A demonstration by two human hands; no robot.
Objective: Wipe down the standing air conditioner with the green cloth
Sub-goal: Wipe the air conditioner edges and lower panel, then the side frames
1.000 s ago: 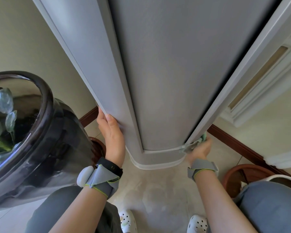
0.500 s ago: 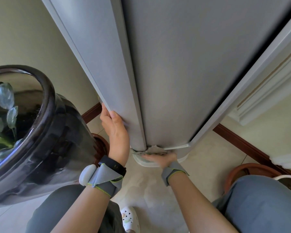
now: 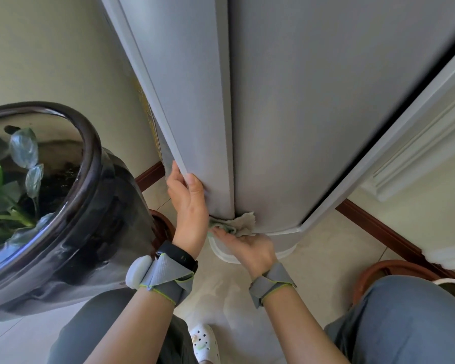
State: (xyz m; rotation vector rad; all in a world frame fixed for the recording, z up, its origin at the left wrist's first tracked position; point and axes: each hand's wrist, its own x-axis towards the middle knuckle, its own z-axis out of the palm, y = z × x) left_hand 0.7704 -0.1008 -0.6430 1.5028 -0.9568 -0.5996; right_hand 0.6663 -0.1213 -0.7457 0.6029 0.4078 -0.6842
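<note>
Down low at the foot of the AC, cloth jammed into the bottom seam.

Nearest were the person's knees and a white clog (image 3: 205, 342) on the tiled floor (image 3: 323, 261). Right hand (image 3: 250, 248) was closed on the green cloth (image 3: 237, 224), pressing it against the bottom edge of the standing air conditioner (image 3: 286, 127), right above its white base. Left hand (image 3: 188, 208) was gripping the unit's left edge, fingers wrapped behind it, touching the cloth's end. Big dark glazed planter (image 3: 90, 219) sat just beside, on the left.
</note>
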